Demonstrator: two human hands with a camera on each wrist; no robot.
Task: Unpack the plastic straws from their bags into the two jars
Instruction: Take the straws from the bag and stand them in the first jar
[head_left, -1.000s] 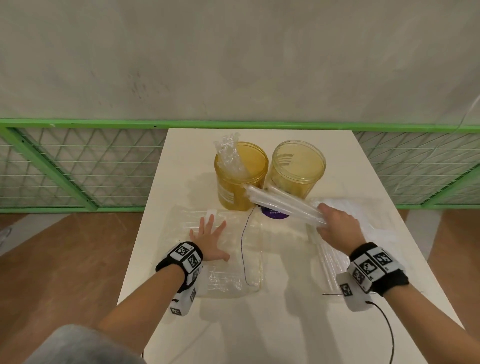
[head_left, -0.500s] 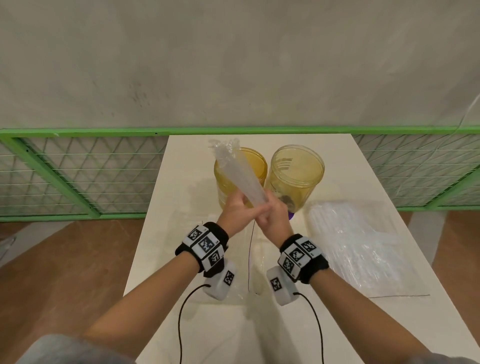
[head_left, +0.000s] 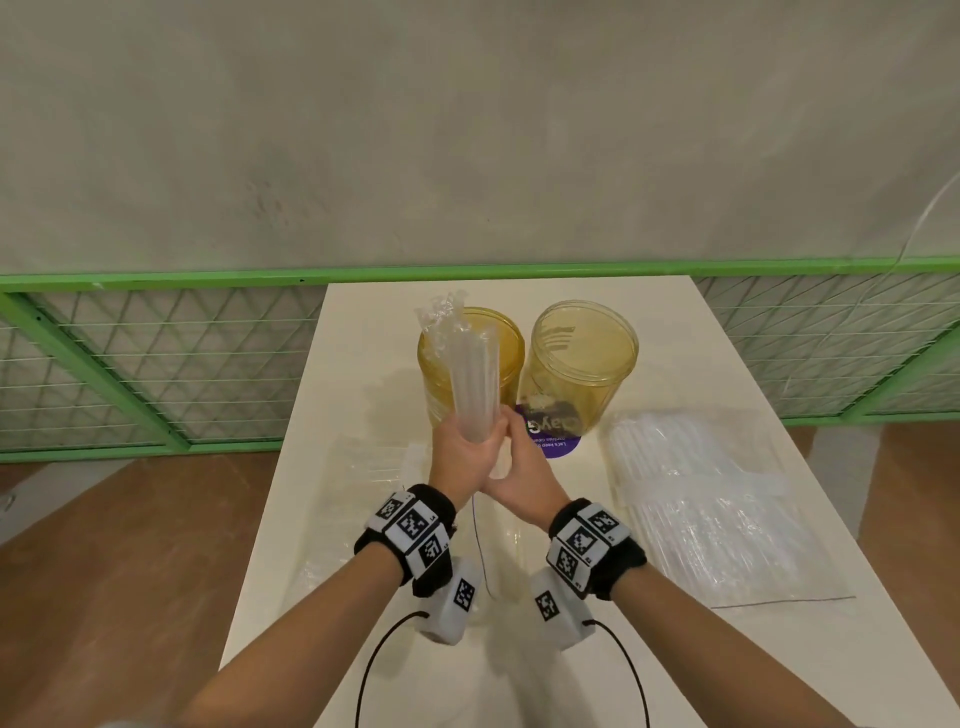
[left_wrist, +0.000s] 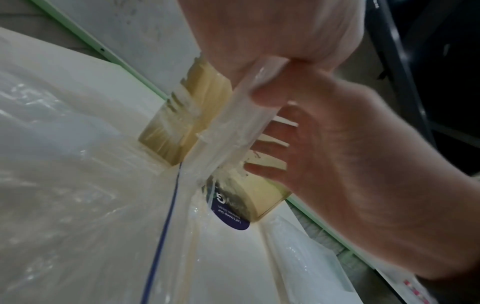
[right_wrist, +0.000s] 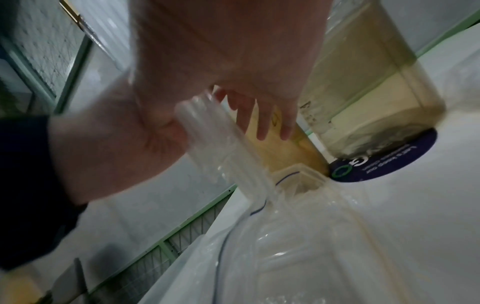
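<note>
Two amber see-through jars stand side by side at the far end of the table, the left jar (head_left: 511, 343) and the right jar (head_left: 584, 353). A crinkled clear wrapper (head_left: 436, 317) sticks up out of the left jar. A bundle of clear straws (head_left: 475, 384) stands nearly upright in front of the left jar. My left hand (head_left: 462, 452) grips its lower part. My right hand (head_left: 519, 467) holds it from the other side, thumb across the bundle (left_wrist: 233, 123) and fingers spread behind it. The bundle's lower end (right_wrist: 215, 144) pokes out below both hands.
A full bag of clear straws (head_left: 701, 499) lies on the table's right side. A flat clear zip bag (head_left: 363, 493) lies on the left, under my wrists. A purple round sticker (head_left: 553, 439) sits under the right jar. Green mesh fencing (head_left: 156, 364) flanks the table.
My left hand lifted off the flat bag and joined the right hand. The straw bundle swung from a slant over the table to nearly upright in front of the left jar.
</note>
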